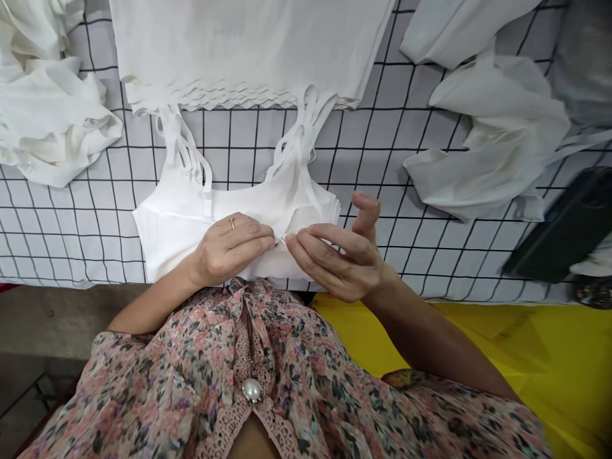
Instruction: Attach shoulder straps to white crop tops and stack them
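Note:
A white strap top [182,220] lies on the checked table cloth [86,229] at the near edge, its straps reaching up under a flat stack of white tops [248,51]. My left hand [229,248] rests on the garment's middle, a ring on one finger, fingertips pinched on the fabric's edge. My right hand [335,252] meets it fingertip to fingertip, thumb and forefinger pinched on the same spot of white cloth, the other fingers lifted.
Crumpled white garments lie at the far left [48,108] and at the right [497,134]. A dark flat object [559,229] sits at the right edge. Yellow cloth [526,357] hangs below the table's front. My flowered blouse [239,382] fills the foreground.

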A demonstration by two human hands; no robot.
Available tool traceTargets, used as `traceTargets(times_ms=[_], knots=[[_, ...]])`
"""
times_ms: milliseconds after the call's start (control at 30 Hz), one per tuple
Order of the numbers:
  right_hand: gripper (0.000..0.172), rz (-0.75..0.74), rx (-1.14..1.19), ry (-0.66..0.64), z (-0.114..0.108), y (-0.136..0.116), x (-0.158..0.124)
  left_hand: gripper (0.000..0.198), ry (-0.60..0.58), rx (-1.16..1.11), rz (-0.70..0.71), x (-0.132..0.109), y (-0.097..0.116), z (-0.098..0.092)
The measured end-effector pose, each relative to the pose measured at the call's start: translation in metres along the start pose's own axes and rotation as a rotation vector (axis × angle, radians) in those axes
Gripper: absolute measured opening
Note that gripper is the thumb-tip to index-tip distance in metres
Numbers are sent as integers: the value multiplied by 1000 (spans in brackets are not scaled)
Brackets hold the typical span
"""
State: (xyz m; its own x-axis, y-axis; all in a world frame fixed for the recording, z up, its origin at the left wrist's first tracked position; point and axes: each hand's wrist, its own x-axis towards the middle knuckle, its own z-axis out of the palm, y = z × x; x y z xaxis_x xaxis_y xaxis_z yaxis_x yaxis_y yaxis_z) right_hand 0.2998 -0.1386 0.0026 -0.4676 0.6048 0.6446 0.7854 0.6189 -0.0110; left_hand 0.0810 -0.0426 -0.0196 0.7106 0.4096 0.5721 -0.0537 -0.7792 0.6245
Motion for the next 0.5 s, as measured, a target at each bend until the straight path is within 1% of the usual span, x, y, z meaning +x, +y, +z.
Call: traceTargets(times_ms=[67, 133, 200, 267, 333, 433, 500], knots=[[22, -26, -18, -21, -1, 2, 0, 4, 11, -3, -73, -1, -1, 2], [22, -25, -39, -16, 0, 0, 1, 6, 18, 23, -100, -1, -2, 5], [20, 39, -33, -31, 3, -3, 0, 6, 13, 57, -83, -2, -4, 6], [19, 151, 32, -91, 6, -6, 0, 6, 4, 72, -65, -2, -5, 5], [21, 269, 164, -204, 6, -4, 2, 11, -21, 48, -79, -2, -6, 2], [18, 407, 465, -396, 1, 9, 10, 12, -81, -75, -164, 0, -5, -4], [16, 508, 658, -451, -4, 22, 16, 9, -78, -194, -250, 1, -4, -7]])
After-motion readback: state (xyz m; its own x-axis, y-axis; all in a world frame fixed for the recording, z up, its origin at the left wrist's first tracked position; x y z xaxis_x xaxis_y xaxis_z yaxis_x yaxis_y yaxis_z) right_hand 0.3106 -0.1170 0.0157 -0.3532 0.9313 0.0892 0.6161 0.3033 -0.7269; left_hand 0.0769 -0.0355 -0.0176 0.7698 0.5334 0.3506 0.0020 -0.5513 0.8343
